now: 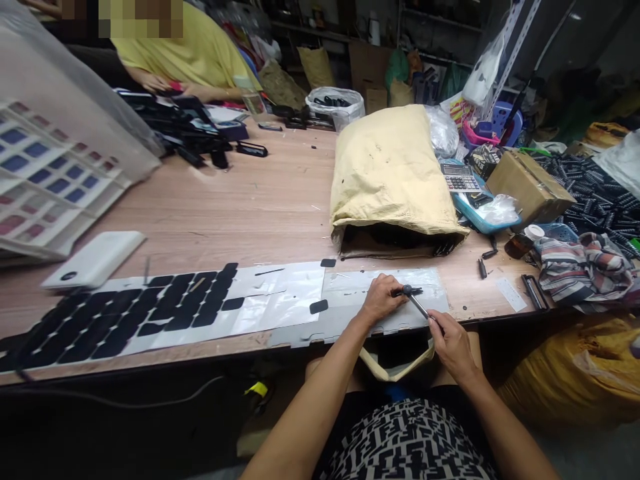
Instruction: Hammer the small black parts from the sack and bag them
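My right hand [453,343] is closed round the handle end of what looks like a small hammer [421,307], with a shiny metal shaft and a dark, rounded head. That head is over a small black part [399,292], which the fingers of my left hand [383,298] pinch against the work surface. Most of the part is hidden by my fingers and the tool, so its shape is unclear. Under both lies a grey plate [345,323] along the table's front edge. A white sheet [280,293] to its left carries rows of black rounded pieces [193,300].
A large yellow sack [390,167] lies open-mouthed just beyond my hands. A cardboard box [530,183], blue tray [485,213] and striped cloth [583,267] are on the right. At left stand a white crate [55,180] and white box [97,260]. Across the table sits a person in yellow [185,50].
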Motion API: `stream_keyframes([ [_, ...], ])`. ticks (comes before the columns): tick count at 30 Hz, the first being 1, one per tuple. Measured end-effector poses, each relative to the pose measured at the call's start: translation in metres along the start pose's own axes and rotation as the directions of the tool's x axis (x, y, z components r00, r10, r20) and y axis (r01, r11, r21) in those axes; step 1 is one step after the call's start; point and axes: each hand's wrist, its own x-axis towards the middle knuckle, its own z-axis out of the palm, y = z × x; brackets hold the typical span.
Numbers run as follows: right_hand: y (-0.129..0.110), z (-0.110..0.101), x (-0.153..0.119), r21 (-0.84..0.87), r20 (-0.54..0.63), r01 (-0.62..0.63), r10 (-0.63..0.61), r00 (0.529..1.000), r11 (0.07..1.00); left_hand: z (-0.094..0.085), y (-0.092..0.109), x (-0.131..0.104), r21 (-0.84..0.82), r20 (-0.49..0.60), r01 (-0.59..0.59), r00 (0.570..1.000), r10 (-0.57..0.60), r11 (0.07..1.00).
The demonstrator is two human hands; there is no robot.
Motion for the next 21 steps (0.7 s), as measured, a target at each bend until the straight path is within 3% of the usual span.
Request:
stream_keyframes([
  [7,0.023,-0.009,0.026,-0.206,-0.14,-0.041,0.012,0.99,0.978,0.0,-0.001,0.001,0.0,0.003,-0.002,1.0,0.002,1.0],
  [13,0.055,-0.003,0.057,-0.514,-0.205,-0.052,-0.063,0.977,0.856,-0.004,0.002,0.0,0.04,0.036,-0.026,0.999,0.025,0.999],
  [21,0.055,0.009,0.057,-0.651,-0.207,-0.052,-0.111,0.972,0.757,-0.005,0.003,0.0,0.065,0.035,-0.001,0.999,-0.001,0.998],
])
